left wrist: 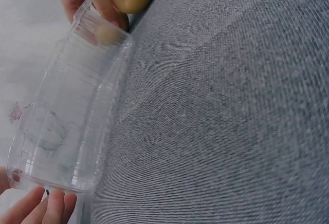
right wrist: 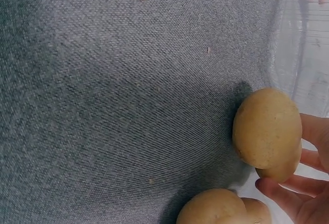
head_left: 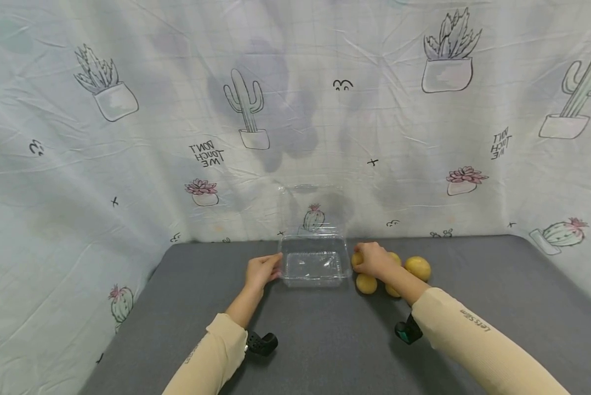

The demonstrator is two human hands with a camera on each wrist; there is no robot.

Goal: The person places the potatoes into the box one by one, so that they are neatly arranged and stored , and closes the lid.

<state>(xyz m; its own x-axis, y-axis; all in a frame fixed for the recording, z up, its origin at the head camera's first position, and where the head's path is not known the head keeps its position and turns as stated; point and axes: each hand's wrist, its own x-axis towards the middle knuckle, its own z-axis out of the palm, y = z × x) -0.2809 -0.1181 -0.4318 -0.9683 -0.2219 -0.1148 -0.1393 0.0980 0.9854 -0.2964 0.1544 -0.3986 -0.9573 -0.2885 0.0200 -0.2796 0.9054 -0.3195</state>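
Note:
An open clear plastic clamshell container (head_left: 315, 282) stands on the grey table, its lid (head_left: 295, 206) raised against the curtain behind. My left hand (head_left: 263, 270) pinches the container's left wall; in the left wrist view the thumb and fingers (left wrist: 54, 206) lie on either side of the rim. To the container's right, my right hand (head_left: 374, 260) grips a potato (head_left: 357, 259) close to the container's wall. In the right wrist view that potato (right wrist: 281, 171) is partly hidden behind a nearer potato (right wrist: 267, 126), which lies on the table.
Several more potatoes lie around the right hand, including a large one (head_left: 418, 268) at the far right. A patterned curtain (head_left: 399, 126) closes off the table's (head_left: 320, 340) back. Black wrist devices (head_left: 262, 344) sit under both forearms.

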